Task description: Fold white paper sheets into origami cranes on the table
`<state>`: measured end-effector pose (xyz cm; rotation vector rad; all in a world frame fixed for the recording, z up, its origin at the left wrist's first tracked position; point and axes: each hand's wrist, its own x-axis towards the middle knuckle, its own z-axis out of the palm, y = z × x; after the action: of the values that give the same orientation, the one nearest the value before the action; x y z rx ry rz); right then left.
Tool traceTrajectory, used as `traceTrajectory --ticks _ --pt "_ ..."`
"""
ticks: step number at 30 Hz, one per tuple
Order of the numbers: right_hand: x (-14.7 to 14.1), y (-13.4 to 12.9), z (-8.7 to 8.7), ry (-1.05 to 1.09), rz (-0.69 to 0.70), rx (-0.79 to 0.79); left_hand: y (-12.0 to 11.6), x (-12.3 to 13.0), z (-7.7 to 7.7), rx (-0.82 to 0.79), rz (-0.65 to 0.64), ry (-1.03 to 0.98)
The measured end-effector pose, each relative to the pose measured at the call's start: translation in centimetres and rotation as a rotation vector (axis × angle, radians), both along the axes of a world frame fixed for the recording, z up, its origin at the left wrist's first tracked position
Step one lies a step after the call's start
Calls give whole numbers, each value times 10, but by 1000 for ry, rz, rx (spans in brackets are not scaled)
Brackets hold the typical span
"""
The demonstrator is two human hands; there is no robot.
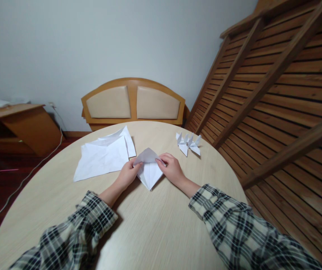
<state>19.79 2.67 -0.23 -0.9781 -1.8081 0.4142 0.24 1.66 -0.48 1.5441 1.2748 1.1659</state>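
Observation:
A folded white paper [150, 173], diamond-shaped with a crease down its middle, is held near the centre of the round table [155, 225]. My left hand [129, 172] pinches its left corner, thumb on top. At the right corner, my right hand [172, 168] grips the paper between thumb and fingers. The paper's upper part is raised, and its lower point faces me. White sheets [101, 157] lie overlapping to the left of my left hand. Folded paper cranes [188, 144] stand close together beyond my right hand.
A wooden headboard [133, 99] with two beige panels stands behind the table. Slatted wooden boards [279, 90] lean along the right side. At the far left are a wooden desk [34, 127] and a white cable [30, 174] running over the dark floor.

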Motion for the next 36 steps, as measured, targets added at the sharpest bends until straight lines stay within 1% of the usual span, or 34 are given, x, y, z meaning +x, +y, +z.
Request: traceTrajectory --ticks 7,12,15,22,28,31,33,36 --pt "0 -2 0 18 62 -2 0 2 -1 -26 44 -47" --pt "0 -3 0 22 49 -5 -1 2 -1 -28 50 -68" --pt "-1 -2 0 19 66 -1 -2 2 1 -21 67 -55" --pt "0 -2 -1 22 70 4 -5 5 8 -27 58 -47" --pt "-1 -3 -1 11 82 4 -5 3 9 9 98 -33" --pt "0 -2 0 15 48 -2 -4 1 8 -2 118 -7" --pt "0 -1 0 -6 5 -16 -2 1 6 -24 108 -20" --pt "1 0 0 -36 -44 -49 0 0 2 -82 18 -136"
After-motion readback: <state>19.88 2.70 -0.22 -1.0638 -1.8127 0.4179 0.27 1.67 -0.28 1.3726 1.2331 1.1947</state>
